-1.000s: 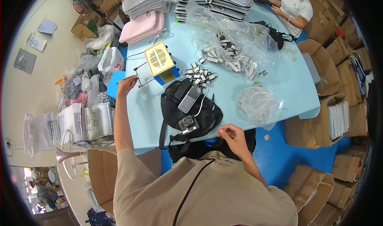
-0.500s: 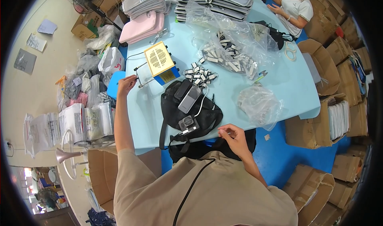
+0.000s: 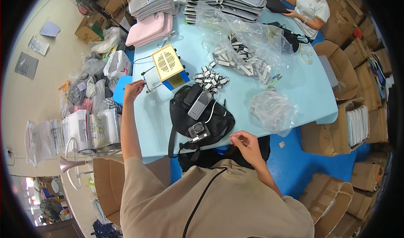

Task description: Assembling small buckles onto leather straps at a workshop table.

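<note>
My left hand is at the table's left edge, fingers pinched together beside the metal rods of a yellow and blue box-shaped device. What the fingertips hold there is too small to make out. Closer to me, my right hand hovers by the table's front edge, thumb and forefinger pressed together. A tiny whitish bit shows at that pinch, its kind unclear. Between the hands lies a black bag carrying a grey power bank with a white cable. A pile of small white-and-black pieces lies beside the device.
Farther right are a large clear bag of similar pieces, green-handled snippers and a crumpled clear bag. Grey cases and pink cases are stacked at the back. Cardboard boxes stand on the right.
The person at the far right now holds a dark flat case where the hands were bare before. My own hands have stayed almost in place.
</note>
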A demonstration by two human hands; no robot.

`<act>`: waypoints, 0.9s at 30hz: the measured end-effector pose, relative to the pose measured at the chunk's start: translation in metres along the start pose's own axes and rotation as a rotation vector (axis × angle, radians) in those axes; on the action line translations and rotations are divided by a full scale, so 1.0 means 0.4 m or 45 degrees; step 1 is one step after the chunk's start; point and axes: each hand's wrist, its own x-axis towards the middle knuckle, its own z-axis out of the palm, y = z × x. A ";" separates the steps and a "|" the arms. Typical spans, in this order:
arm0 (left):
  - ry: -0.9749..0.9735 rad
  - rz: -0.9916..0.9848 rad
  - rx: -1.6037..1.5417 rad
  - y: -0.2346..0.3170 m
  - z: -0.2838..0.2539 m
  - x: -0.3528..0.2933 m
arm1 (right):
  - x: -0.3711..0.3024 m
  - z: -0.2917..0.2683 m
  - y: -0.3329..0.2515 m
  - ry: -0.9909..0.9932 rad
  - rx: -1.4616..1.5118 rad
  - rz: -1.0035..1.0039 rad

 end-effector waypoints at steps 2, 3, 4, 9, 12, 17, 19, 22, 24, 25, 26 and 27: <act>-0.018 -0.014 0.016 -0.001 -0.002 -0.004 | 0.000 0.000 0.003 -0.004 0.000 0.002; -0.017 -0.014 0.016 0.001 -0.007 -0.006 | 0.000 0.000 0.003 -0.008 -0.004 0.000; -0.047 -0.030 0.035 0.004 -0.011 -0.009 | 0.000 0.000 0.004 -0.010 -0.007 -0.001; -0.070 0.010 0.031 0.005 -0.015 -0.011 | -0.002 0.002 -0.008 -0.001 -0.001 0.002; -0.074 0.017 0.026 0.002 -0.004 -0.012 | -0.003 0.000 -0.002 -0.001 -0.010 0.002; -0.105 0.046 0.102 0.012 -0.040 -0.036 | -0.005 0.003 -0.007 -0.004 0.012 -0.003; -0.007 0.103 0.226 0.024 -0.056 -0.063 | -0.004 0.001 -0.005 -0.008 0.027 0.002; 0.078 0.228 0.330 0.052 -0.021 -0.158 | -0.005 -0.006 0.003 0.013 0.012 0.015; 0.104 0.311 0.322 0.082 -0.006 -0.262 | -0.004 0.001 0.014 0.001 0.023 0.003; 0.115 0.364 0.293 0.092 -0.001 -0.307 | -0.001 0.006 0.018 -0.001 0.033 -0.010; 0.116 0.413 0.263 0.099 0.015 -0.349 | 0.000 0.011 0.016 -0.008 0.035 -0.009; 0.095 0.413 0.208 0.109 0.043 -0.400 | 0.000 0.013 0.013 -0.013 0.028 -0.006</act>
